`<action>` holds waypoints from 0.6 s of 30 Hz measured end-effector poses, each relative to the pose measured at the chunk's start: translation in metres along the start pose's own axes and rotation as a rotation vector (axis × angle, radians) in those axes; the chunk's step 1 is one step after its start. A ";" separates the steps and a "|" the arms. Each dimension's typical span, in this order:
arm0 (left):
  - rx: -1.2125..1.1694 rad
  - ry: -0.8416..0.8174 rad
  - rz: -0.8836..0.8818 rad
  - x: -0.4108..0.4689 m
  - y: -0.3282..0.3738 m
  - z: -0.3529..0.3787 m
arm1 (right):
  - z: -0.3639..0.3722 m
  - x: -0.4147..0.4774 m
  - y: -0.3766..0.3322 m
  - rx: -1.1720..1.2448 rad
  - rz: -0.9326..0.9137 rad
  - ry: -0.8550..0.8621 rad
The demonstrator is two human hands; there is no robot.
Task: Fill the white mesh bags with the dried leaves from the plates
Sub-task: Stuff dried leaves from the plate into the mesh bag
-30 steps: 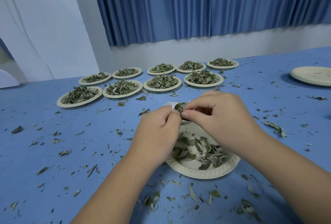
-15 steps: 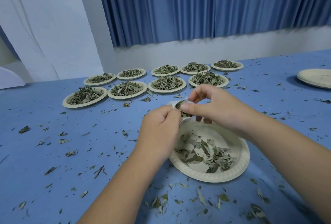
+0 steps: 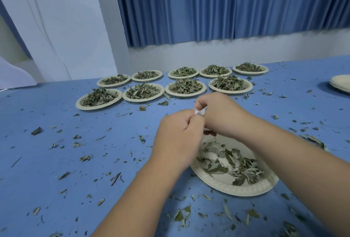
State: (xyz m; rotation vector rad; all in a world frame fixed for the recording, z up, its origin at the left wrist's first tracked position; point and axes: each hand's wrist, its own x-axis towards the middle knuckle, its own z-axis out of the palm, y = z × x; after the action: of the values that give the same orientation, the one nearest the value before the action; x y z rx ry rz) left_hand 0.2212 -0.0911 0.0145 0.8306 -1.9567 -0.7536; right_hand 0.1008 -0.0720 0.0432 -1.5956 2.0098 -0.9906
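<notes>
Above the near plate [image 3: 236,192], at the front right of the table [image 3: 56,161], both hands meet on one white mesh bag [image 3: 200,111].

**Grip.** The left hand [image 3: 178,138] is curled, its fingertips pinching the bag's white edge. The right hand [image 3: 221,115] is likewise curled and pinches the same edge from the other side. Only a small white corner shows between them; the rest of the bag is hidden behind the hands. Whether its mouth is open or drawn closed, and how full it is, cannot be told.

**Stock.** A thin layer of dried leaves [image 3: 233,162] lies on the near plate, directly under the hands. Nine heaped plates [image 3: 81,106] stand in two rows at the far side, apparently untouched. Empty plates [image 3: 341,85] sit at the right edge. Loose leaves [image 3: 182,215] are scattered across the cloth.

**Step in hand.** Judged as work on the bag's mouth, either spreading it to load or gathering it after loading; the task as a whole appears far from complete.

**Next move.** If loading goes on, one hand must keep the mouth spread over the plate while the other frees itself to pinch up leaves. The leaves look brittle and light, so spillage is the likely fault.
</notes>
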 end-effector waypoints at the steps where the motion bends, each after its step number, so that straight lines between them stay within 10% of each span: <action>1: 0.002 0.007 -0.006 0.000 -0.001 -0.001 | 0.000 0.000 0.000 -0.005 -0.004 0.008; 9: -0.057 0.059 -0.086 0.003 -0.001 -0.005 | -0.045 -0.006 0.006 0.452 0.058 -0.358; 18: 0.011 -0.005 0.003 -0.002 0.000 0.002 | -0.012 -0.006 -0.023 -0.240 -0.002 -0.047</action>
State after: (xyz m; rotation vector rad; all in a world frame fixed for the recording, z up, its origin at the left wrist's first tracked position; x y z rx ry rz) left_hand 0.2201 -0.0896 0.0125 0.8325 -1.9684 -0.7442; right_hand 0.1097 -0.0655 0.0675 -1.7242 2.1610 -0.7267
